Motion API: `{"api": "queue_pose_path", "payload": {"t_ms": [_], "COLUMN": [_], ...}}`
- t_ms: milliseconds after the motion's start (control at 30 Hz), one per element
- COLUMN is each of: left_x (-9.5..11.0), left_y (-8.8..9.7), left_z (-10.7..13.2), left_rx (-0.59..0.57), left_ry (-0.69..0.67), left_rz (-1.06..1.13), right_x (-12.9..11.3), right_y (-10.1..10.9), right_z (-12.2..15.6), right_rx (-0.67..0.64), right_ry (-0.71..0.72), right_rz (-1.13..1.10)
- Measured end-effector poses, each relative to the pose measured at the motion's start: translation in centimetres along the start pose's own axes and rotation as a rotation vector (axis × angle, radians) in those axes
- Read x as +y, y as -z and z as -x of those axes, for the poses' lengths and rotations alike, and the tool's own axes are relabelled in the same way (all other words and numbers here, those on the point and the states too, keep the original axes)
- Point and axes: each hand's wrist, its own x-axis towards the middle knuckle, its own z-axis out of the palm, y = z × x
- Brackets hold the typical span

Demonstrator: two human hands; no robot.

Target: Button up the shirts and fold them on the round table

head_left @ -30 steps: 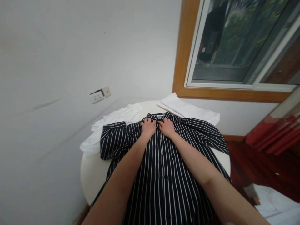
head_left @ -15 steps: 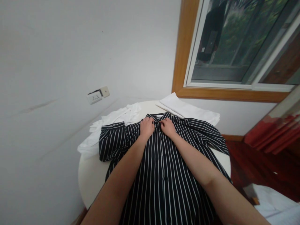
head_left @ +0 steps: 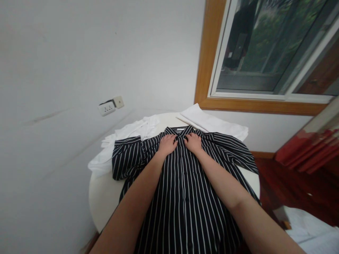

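A black shirt with white stripes (head_left: 182, 183) lies front up, its collar at the far end and both sleeves out to the sides. Just below the collar on the left, my left hand (head_left: 167, 144) rests flat on the cloth with its fingers stretched out. My right hand (head_left: 193, 142) lies on the other side of the button line, fingers also spread on the fabric. Neither hand grips anything that I can see. Under the shirt is a round white table (head_left: 103, 197).
Crumpled white cloth (head_left: 127, 132) lies at the table's left, against the wall. Folded white cloth (head_left: 214, 121) sits at the back right below the window. A wall socket (head_left: 107, 108) is at left. More white material (head_left: 309, 225) shows at lower right, near a red curtain (head_left: 309, 150).
My fingers have gone from pinched near the collar's front opening to lying flat on the shirt. Both hands have shifted slightly right, and the collar lies more exposed.
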Motion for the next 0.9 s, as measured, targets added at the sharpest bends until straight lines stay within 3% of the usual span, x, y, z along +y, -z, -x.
{"api": "queue_pose_path", "payload": {"t_ms": [300, 400, 500, 633, 733, 900], "left_x": [0.0, -0.3, -0.5, -0.5, -0.2, 0.6], "left_y": [0.0, 0.0, 0.0, 0.3, 1.1, 1.3], "left_z": [-1.0, -1.4, -1.2, -0.5, -0.1, 0.4], "left_rx": [-0.194, -0.253, -0.190, 0.026, 0.162, 0.087], "left_ry": [0.075, 0.086, 0.072, 0.089, 0.062, 0.011], "left_rz": [-0.009, -0.001, -0.001, 0.006, 0.016, 0.013], "right_x": [0.6, 0.5, 0.5, 0.6, 0.6, 0.7], "right_y": [-1.4, -1.3, -0.7, 0.1, 0.3, -0.1], "right_z": [-1.1, -1.0, -0.7, -0.1, 0.1, -0.2], "right_rx": [-0.156, -0.154, -0.075, 0.049, 0.033, -0.076], "right_ry": [0.033, 0.028, 0.032, 0.007, -0.040, -0.044], "right_rz": [-0.027, -0.041, -0.043, -0.008, 0.020, 0.022]}}
